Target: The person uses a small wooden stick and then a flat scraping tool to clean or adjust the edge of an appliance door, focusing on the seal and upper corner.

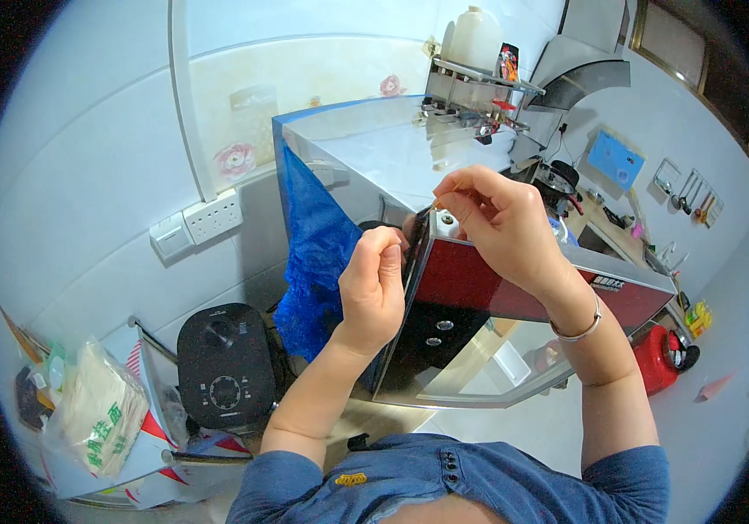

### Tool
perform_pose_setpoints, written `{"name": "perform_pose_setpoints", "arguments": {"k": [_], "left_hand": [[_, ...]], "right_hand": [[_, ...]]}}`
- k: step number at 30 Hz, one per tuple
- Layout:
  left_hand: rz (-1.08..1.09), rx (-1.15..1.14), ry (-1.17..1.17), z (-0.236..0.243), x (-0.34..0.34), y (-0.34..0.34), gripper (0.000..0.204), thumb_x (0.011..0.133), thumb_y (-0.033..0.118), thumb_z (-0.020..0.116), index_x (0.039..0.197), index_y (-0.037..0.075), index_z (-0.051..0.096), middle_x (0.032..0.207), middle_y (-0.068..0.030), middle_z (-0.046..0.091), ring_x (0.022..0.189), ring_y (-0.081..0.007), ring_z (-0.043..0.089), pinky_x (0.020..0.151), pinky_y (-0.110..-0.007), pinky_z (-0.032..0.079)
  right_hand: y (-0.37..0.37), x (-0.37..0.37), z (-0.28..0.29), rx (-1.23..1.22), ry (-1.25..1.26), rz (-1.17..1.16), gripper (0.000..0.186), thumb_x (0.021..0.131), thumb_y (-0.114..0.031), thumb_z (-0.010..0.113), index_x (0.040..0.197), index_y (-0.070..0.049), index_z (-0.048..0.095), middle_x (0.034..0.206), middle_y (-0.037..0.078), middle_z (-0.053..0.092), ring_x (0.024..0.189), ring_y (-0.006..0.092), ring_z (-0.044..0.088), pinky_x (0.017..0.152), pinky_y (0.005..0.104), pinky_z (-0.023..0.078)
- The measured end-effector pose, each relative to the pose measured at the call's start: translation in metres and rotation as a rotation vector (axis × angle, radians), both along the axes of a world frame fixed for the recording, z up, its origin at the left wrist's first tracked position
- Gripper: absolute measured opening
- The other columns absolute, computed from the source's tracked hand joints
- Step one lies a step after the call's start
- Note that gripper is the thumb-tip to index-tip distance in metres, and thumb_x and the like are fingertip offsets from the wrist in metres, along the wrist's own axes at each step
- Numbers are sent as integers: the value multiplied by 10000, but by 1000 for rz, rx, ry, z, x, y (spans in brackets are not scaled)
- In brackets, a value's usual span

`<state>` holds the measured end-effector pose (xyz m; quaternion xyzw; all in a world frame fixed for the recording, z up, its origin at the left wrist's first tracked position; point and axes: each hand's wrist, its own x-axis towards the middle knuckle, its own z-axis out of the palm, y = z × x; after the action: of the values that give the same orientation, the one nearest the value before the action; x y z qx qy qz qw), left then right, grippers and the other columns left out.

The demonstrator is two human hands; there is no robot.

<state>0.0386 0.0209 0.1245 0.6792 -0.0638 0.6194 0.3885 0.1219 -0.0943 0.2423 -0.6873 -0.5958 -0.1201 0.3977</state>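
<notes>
In front of me is a boxy kitchen appliance with a shiny metal casing and a dark red and black glass front. My right hand is over its near top corner, thumb and fingertips pinched together; anything between them is too small to make out. Beside the same corner, lower and to the left, my left hand is closed with its fingers curled in. What it may grip is hidden. Crumpled blue plastic film hangs along the appliance's left side, just behind my left hand. A round screw-like fitting shows at the corner.
A black rice cooker stands at the left, near a clear bag of dried noodles. Wall sockets are above it. A rack holds a white jug at the back. A red gas cylinder is at the right.
</notes>
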Motion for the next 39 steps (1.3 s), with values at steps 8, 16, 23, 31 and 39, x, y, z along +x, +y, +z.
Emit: {"name": "perform_pose_setpoints", "arguments": {"k": [8,16,23,31,39], "left_hand": [[-122,-143,-34,-3,4,-2,86,984,98,380,1018,48,441,859,-40,527,658,-62,414,575,-199,375],[-320,-157,136,-30,-25,6,53,982,75,350,977,65,403,787,-63,511,586,-80,399,515,-206,348],[-323,-223,1092,-158,-84,35,112,903,114,444,897,17,501,718,-139,566,631,-254,558,613,-343,453],[-283,-227,1737,-386,-156,29,281,858,250,486,994,22,580,932,-212,629,839,-349,600,721,-429,459],[-124,-237,1749,-618,-218,23,311,810,283,506,1046,122,627,1056,-197,612,963,-257,590,822,-379,438]], "right_hand": [[2,0,0,28,82,-1,103,823,-71,619,903,-8,635,748,162,641,636,225,645,610,293,499],[2,1,2,-45,105,-16,87,877,-62,588,926,-2,627,762,21,639,654,34,551,579,201,480],[3,1,0,-1,34,-20,74,883,-53,580,917,1,618,765,16,638,628,39,556,580,200,486],[2,4,-2,27,61,1,94,828,-59,607,909,-20,636,726,157,635,613,207,624,596,287,491],[2,1,4,36,104,25,98,828,-61,610,910,-11,632,730,158,637,611,209,625,600,290,493]]}}
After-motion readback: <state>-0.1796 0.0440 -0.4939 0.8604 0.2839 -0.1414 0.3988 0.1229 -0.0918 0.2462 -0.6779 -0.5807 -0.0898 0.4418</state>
